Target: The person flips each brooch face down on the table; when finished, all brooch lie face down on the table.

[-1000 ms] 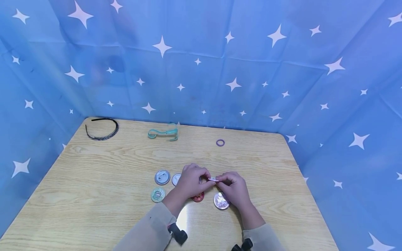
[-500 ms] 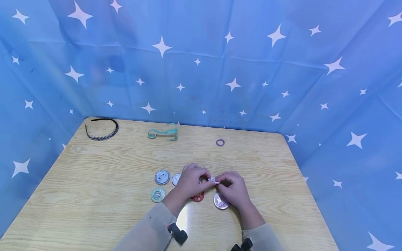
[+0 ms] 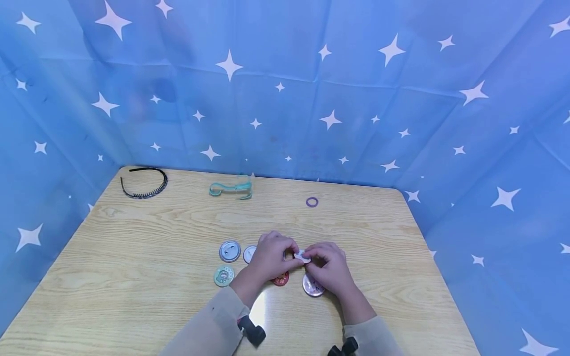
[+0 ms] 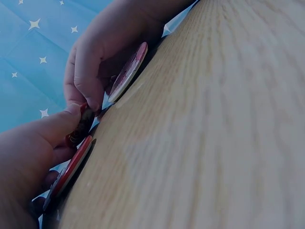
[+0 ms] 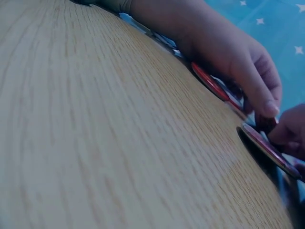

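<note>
Both hands pinch one small pin badge (image 3: 302, 256) between thumbs and fingers, over the middle of the table. Its pale back shows in the head view; a dark red face (image 4: 84, 125) of this badge shows in the left wrist view. My left hand (image 3: 272, 257) holds its left side and my right hand (image 3: 328, 265) its right. Below the left hand lies a red badge (image 3: 281, 279), partly covered. A shiny pinkish badge (image 3: 312, 286) lies under the right hand's edge. Fingers hide much of the held badge.
Left of the hands lie a badge with its pin side up (image 3: 230, 251), a half-hidden pale badge (image 3: 249, 253) and a green badge (image 3: 223, 276). Along the back are a black headband (image 3: 144, 196), a turquoise strap-like item (image 3: 231, 188) and a purple ring (image 3: 312, 201).
The held badge has tilted, so more of its pale back faces the head camera. The right fingers have shifted slightly on it; the left hand stays nearly still.
</note>
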Tool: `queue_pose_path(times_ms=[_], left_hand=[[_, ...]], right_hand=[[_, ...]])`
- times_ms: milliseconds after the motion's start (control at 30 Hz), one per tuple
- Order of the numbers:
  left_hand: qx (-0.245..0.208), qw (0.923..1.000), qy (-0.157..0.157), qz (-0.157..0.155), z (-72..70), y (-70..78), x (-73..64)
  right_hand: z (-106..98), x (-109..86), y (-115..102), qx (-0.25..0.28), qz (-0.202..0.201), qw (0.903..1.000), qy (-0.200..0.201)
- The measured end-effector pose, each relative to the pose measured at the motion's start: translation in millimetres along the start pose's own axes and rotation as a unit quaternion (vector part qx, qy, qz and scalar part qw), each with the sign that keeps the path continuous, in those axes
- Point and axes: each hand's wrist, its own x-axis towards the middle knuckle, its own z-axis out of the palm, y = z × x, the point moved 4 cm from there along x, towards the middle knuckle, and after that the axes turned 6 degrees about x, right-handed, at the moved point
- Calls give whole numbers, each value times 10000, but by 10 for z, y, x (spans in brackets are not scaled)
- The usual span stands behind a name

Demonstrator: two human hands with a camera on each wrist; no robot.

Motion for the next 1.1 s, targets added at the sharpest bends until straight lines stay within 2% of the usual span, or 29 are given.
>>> queue_pose_path(times_ms=[267, 600, 867, 1000, 1100], left_hand=[[92, 9999, 56, 66, 15, -1, 6], [150, 9998, -92, -43, 9, 3, 9], [120, 9998, -140, -73, 15, 7, 4], [88, 10000, -14, 46, 5, 11, 3], [13, 9993, 240, 272, -10, 13, 1]], right_hand=[[7, -13, -2, -267, -35, 9996, -63], [19, -28, -26, -457, -39, 9985, -293], [28, -36, -10, -481, -51, 9986, -221], [26, -37, 8, -441, 21, 9989, -177], [23, -34, 13, -383, -26, 9992, -127]])
